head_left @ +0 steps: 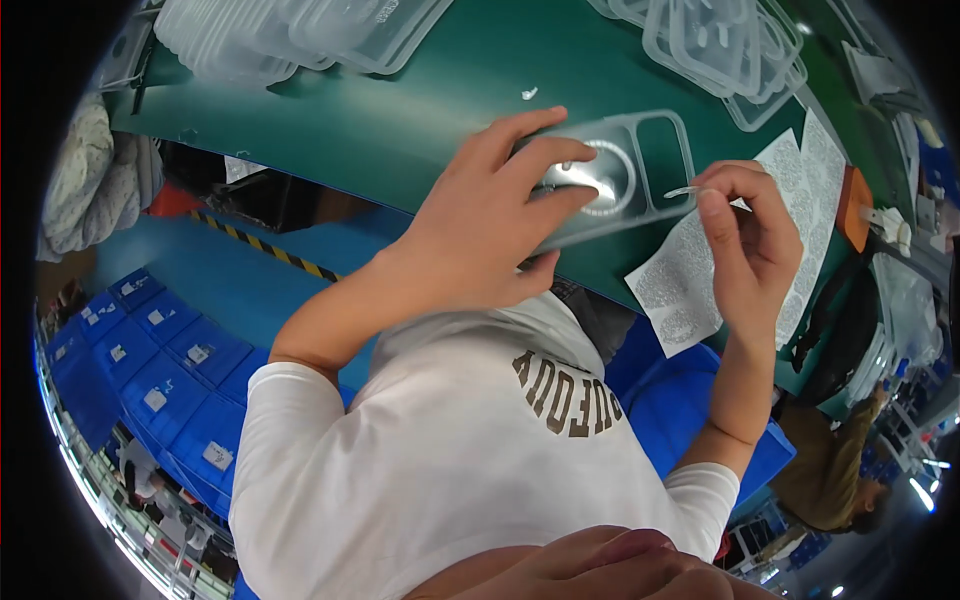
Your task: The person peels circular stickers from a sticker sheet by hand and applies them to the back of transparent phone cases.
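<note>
A clear phone case point(625, 205) with a white ring point(630, 172) on its back lies tilted over the near edge of the green table. My left hand point(495, 205) spans its left part, fingertips resting by the ring and thumb at the near edge, gripping it. Beside the case's right end, my right hand point(752, 235) is closed in a pinch on a thin clear strip point(682, 192). The strip's tip reaches the case's rim; whether it is joined there, I cannot tell. White sheets with grey speckled patterns point(685, 275) lie beneath and beside my right hand.
Stacked clear plastic cases point(330, 30) stand at the far left of the table point(430, 120), more clear cases point(725, 45) at the far right. A small white scrap point(529, 93) lies beyond my left hand. Blue bins point(150, 360) are at lower left; another person point(825, 465) is at lower right.
</note>
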### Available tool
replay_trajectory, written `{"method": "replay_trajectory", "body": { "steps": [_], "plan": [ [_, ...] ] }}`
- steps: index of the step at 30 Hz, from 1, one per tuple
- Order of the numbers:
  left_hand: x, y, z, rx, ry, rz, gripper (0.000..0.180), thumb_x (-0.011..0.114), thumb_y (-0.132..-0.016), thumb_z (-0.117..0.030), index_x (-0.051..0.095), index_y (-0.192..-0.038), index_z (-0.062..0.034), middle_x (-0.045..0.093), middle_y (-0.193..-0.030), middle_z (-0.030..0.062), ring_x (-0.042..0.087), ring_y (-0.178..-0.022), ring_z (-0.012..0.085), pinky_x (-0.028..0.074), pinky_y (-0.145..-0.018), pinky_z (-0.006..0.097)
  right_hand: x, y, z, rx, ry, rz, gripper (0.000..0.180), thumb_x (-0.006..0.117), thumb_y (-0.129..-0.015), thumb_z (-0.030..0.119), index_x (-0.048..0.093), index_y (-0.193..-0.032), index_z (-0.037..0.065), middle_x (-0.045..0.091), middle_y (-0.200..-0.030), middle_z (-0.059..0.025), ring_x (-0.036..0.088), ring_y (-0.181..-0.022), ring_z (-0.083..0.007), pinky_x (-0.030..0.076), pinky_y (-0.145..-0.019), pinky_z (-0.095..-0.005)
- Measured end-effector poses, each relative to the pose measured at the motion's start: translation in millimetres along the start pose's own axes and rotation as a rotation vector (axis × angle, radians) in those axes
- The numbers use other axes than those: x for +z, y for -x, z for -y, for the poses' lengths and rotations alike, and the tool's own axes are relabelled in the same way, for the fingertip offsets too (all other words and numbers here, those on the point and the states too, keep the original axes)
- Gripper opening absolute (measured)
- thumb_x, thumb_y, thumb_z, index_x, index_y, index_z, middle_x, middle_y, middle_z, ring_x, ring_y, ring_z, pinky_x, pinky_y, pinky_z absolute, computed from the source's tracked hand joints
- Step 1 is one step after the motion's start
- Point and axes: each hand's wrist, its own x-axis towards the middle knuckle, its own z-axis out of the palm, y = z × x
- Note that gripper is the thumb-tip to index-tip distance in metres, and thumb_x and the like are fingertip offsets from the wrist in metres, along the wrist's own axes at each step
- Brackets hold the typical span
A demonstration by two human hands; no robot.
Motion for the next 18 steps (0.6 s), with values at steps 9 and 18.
{"method": "replay_trajectory", "body": {
  "steps": [9,18],
  "plan": [
    [8,16,16,-0.021,0.164,-0.166,0.054,0.084,-0.053,-0.021,0.072,-0.105,-0.0099,0.064,-0.114,0.0080,0.060,-0.111,0.0340,0.053,-0.085,0.042,43,-25,-8,0.031,0.196,0.283,0.010,0.073,-0.082,0.002,0.064,-0.086,0.001,0.056,-0.074,-0.0062,0.051,-0.060,-0.0159,0.038,-0.051,-0.0269],
    [6,17,21,-0.024,0.150,-0.219,0.048,0.085,-0.054,-0.027,0.074,-0.096,-0.0051,0.065,-0.111,0.0110,0.063,-0.105,0.0352,0.056,-0.081,0.040,51,-35,-15,-0.077,0.265,0.297,0.012,0.074,-0.075,-0.002,0.066,-0.083,0.001,0.058,-0.083,-0.0082,0.056,-0.065,-0.0184,0.043,-0.055,-0.0277]
  ]
}}
